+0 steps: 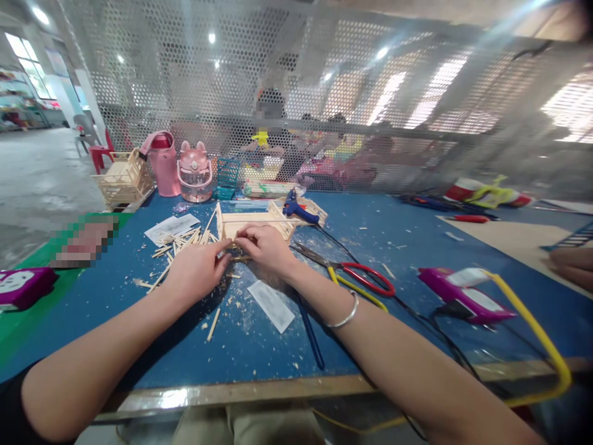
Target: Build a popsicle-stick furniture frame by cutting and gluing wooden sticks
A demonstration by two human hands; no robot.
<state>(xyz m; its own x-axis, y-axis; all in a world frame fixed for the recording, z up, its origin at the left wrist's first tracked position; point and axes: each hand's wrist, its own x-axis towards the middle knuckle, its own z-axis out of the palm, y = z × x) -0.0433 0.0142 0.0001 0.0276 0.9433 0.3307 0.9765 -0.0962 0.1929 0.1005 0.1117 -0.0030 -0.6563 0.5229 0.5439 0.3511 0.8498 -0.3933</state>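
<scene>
A small model built of wooden craft sticks (245,219) stands on the blue table in front of me. At its near left corner the fingertips of both hands come together, bent and pinching. My left hand (199,266) grips the model's near edge from the left, thumb below the index finger. From the right, my right hand (269,247), with a silver bangle on the wrist, pinches the same spot. The exact piece between the fingers is largely hidden. Loose wooden sticks (197,238) lie piled beside my left hand. A blue glue gun (301,208) rests behind the right hand.
Red-handled scissors (370,278) and a blue-handled tool (310,334) lie by my right forearm. Farther right is a purple device (463,295) with cables. A pink bottle (165,164), a clear bottle (195,176) and another stick model (123,179) stand behind. A perforated metal screen (185,80) borders the table.
</scene>
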